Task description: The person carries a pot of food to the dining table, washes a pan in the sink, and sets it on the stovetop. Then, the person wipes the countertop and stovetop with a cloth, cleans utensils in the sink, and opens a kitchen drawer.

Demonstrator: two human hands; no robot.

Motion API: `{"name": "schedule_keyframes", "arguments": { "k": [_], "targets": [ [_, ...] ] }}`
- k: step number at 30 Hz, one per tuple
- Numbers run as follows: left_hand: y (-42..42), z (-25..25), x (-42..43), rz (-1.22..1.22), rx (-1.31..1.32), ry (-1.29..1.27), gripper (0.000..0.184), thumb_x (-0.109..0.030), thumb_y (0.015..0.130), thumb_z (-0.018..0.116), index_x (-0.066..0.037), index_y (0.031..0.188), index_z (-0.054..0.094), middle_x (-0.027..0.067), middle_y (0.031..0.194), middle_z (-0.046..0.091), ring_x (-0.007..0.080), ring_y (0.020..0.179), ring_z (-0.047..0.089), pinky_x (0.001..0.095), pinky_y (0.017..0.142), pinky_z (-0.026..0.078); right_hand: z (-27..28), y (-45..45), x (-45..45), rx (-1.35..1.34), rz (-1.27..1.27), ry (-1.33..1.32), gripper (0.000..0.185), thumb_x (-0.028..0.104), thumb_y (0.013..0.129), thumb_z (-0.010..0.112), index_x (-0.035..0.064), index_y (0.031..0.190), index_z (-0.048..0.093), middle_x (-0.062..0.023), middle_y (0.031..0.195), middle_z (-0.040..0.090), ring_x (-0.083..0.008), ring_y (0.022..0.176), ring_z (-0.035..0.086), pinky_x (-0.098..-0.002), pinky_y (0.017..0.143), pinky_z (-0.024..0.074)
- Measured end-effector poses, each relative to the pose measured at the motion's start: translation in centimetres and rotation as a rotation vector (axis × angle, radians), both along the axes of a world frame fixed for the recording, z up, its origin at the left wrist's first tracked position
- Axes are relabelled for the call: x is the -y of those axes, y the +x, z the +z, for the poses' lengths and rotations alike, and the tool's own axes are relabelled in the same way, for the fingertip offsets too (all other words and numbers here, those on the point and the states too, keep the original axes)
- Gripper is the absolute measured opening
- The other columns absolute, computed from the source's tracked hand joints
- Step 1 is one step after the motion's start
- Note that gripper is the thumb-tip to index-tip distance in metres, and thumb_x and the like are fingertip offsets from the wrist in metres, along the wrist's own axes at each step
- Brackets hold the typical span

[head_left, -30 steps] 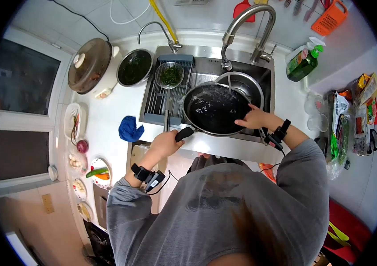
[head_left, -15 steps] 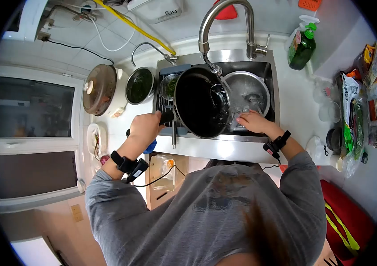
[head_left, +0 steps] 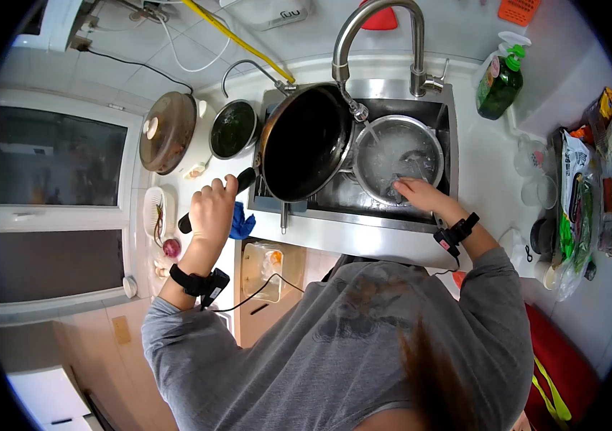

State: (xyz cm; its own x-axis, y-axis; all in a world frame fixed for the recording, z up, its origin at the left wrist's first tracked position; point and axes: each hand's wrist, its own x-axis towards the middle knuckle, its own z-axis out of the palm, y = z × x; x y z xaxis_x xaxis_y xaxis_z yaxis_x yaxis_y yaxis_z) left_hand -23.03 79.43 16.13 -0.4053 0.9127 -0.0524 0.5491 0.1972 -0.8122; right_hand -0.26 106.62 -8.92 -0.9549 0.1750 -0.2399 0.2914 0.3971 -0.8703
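Observation:
My left hand is wrapped round the black handle of a wok. The wok is tilted over the left part of the sink, its dark, wet inside facing the faucet. My right hand reaches over the near rim of a round metal basin in the sink, fingers bent together at the water. A small greyish patch shows at its fingertips; whether that is an object or splash I cannot tell. From the faucet, water runs into the basin.
Left of the sink stand a pot of dark green contents and a lidded cooker. A blue cloth lies at the counter edge. On the right are a green soap bottle, glasses and food packets.
The wok has moved left, away from the basin, and is tilted more, together with my left hand. My right hand is now over the basin's near rim. The view has shifted slightly.

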Motion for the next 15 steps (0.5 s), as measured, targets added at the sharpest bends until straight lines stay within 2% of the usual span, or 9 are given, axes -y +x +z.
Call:
{"name": "schedule_keyframes", "arguments": {
  "k": [4,8,10,12,15],
  "targets": [
    [0.0,-0.8,0.6,0.052,0.022,0.03,0.021,-0.015,0.073,0.052,-0.013,0.094,0.047,-0.0013,0.065,0.049,0.013,0.056,0.054,0.024,0.05,0.041,0.3,0.0,-0.1,0.055,0.005,0.042,0.051,0.041,0.089,0.032,-0.0051,0.099,0.053,-0.0225,0.1,0.055,-0.0355,0.094,0.051,-0.0369,0.081,0.0393],
    [-0.1,-1.6,1.4,0.129,0.097,0.085,0.013,-0.015,0.073,0.053,-0.013,0.085,0.047,0.0004,0.064,0.051,0.0155,0.057,0.057,0.0268,0.05,0.044,2.0,0.2,-0.5,0.039,-0.009,0.042,0.049,0.038,0.089,0.034,-0.0055,0.096,0.054,-0.0223,0.098,0.056,-0.0348,0.092,0.052,-0.0366,0.08,0.0399],
    [0.3,-2.2,2.2,0.2,0.248,0.153,0.013,-0.016,0.072,0.057,-0.013,0.081,0.047,0.0016,0.064,0.052,0.0176,0.057,0.058,0.0288,0.05,0.046,3.0,0.3,-1.0,0.042,-0.012,0.05,0.047,0.036,0.09,0.035,-0.0053,0.095,0.055,-0.0218,0.097,0.056,-0.0344,0.091,0.053,-0.0362,0.08,0.04],
    [1.2,-2.8,3.0,0.34,0.471,0.252,0.021,-0.023,0.072,0.062,-0.01,0.082,0.049,0.0061,0.068,0.056,0.0244,0.061,0.059,0.0341,0.053,0.047,3.8,0.7,-1.4,-0.164,-0.057,0.202,0.041,0.032,0.09,0.037,-0.0041,0.097,0.055,-0.0202,0.098,0.056,-0.0328,0.091,0.053,-0.0354,0.08,0.04],
    [3.3,-4.1,4.1,0.511,0.724,0.381,0.03,-0.032,0.071,0.065,-0.008,0.085,0.054,0.0122,0.073,0.06,0.0297,0.066,0.059,0.0383,0.056,0.047,6.8,0.8,-2.5,-0.299,-0.102,0.145,0.037,0.029,0.089,0.039,-0.0024,0.103,0.055,-0.0187,0.101,0.056,-0.0306,0.094,0.052,-0.034,0.083,0.0393]
  ]
}}
